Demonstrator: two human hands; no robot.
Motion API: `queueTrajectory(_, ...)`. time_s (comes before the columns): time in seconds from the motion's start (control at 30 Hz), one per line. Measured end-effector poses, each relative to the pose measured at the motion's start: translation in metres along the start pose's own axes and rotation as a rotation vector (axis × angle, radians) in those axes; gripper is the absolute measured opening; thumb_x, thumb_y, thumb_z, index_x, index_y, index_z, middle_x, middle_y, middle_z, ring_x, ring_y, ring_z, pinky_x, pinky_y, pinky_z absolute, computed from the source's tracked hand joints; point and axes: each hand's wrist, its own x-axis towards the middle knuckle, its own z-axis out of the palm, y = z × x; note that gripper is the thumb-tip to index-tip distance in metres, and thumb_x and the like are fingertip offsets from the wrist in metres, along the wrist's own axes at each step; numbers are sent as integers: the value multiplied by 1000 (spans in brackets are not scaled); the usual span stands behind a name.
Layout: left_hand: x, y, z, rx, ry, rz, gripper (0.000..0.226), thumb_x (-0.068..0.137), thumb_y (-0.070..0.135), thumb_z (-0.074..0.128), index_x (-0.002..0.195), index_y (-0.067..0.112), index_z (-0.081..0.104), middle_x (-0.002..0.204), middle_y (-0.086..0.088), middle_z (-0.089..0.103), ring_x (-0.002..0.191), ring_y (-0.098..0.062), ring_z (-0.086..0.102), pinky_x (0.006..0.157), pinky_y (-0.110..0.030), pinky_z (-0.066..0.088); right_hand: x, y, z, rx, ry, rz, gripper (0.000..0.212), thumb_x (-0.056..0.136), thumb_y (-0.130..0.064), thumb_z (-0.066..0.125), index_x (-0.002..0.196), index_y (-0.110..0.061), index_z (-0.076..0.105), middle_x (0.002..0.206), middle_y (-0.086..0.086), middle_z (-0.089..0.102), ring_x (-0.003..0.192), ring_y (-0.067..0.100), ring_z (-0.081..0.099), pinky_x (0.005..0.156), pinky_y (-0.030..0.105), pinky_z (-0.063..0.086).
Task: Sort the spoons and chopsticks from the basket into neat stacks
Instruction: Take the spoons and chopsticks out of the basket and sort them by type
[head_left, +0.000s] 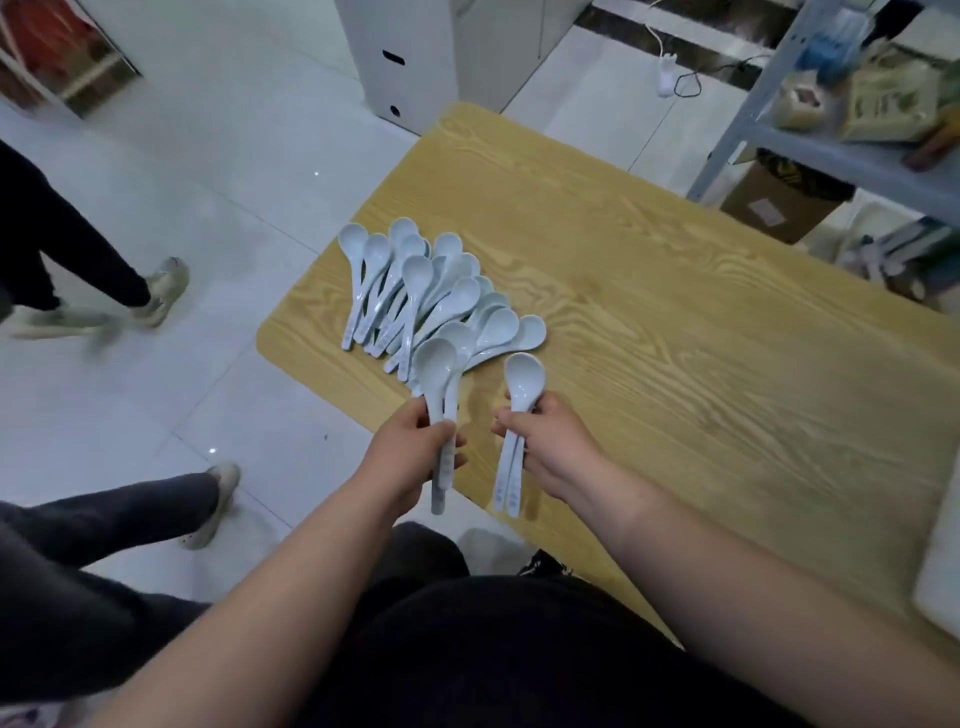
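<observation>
The left hand is curled round the handles of what look like two spoons, bowls pointing up the frame, at lower centre. The right hand grips a nested pair just beside it. The loose pile lies fanned on the table at centre left. It would be best to merge both bundles, bowls nested and handles aligned, then lay them down as one stack apart from the pile

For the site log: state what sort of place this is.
Probably a storeroom or back workroom, not a dining area: a grey metal shelf rack holding packets, a cardboard box beneath it, and a plain wooden table with loose spoons on a white tiled floor.
</observation>
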Motion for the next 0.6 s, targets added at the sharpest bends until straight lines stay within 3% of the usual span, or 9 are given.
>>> queueTrajectory(0.13, 53, 22, -43, 98, -14, 13, 20, 97, 3, 53, 111, 14, 63, 99, -13, 66, 92, -27, 68, 85, -41, 60, 32, -7, 12, 29, 130, 64, 31, 88, 3, 68, 110, -16, 57, 109, 11, 62, 113, 32, 63, 102, 46, 51)
queueTrajectory(0.23, 105, 46, -75, 252, -60, 37, 16, 93, 8, 55, 106, 10, 64, 98, -20, 67, 90, -33, 70, 84, -46, 59, 56, -19, 32, 47, 235, 75, 34, 85, 5, 70, 107, -19, 59, 110, 10, 63, 110, 31, 63, 99, 45, 52)
queueTrajectory(0.33, 152, 72, -94, 340, -93, 74, 18, 89, 12, 55, 101, 18, 67, 93, -10, 70, 87, -31, 67, 75, -43, 53, 78, -33, 59, 162, 335, 96, 31, 86, 10, 65, 101, -18, 61, 103, 10, 67, 103, 29, 64, 92, 42, 53)
queueTrajectory(0.47, 192, 107, -99, 486, -136, 169, 15, 89, 13, 52, 96, 16, 65, 87, -8, 68, 72, -25, 61, 62, -34, 46, 111, -49, 88, 163, 494, 91, 25, 89, -1, 65, 106, -19, 66, 110, 9, 72, 101, 29, 68, 94, 49, 55)
queueTrajectory(0.53, 206, 117, -99, 589, -175, 224, 14, 90, 14, 53, 96, 18, 65, 88, -5, 69, 78, -23, 64, 66, -35, 50, 123, -58, 98, 122, 562, 79, 22, 87, -7, 66, 98, -26, 66, 104, 4, 73, 96, 27, 69, 91, 46, 57)
queueTrajectory(0.6, 217, 124, -99, 710, -217, 270, 8, 90, 14, 56, 94, 18, 62, 85, -3, 66, 79, -22, 62, 66, -35, 51, 133, -64, 106, 52, 606, 86, 25, 82, -14, 67, 104, -26, 66, 101, 3, 73, 93, 27, 70, 90, 49, 58)
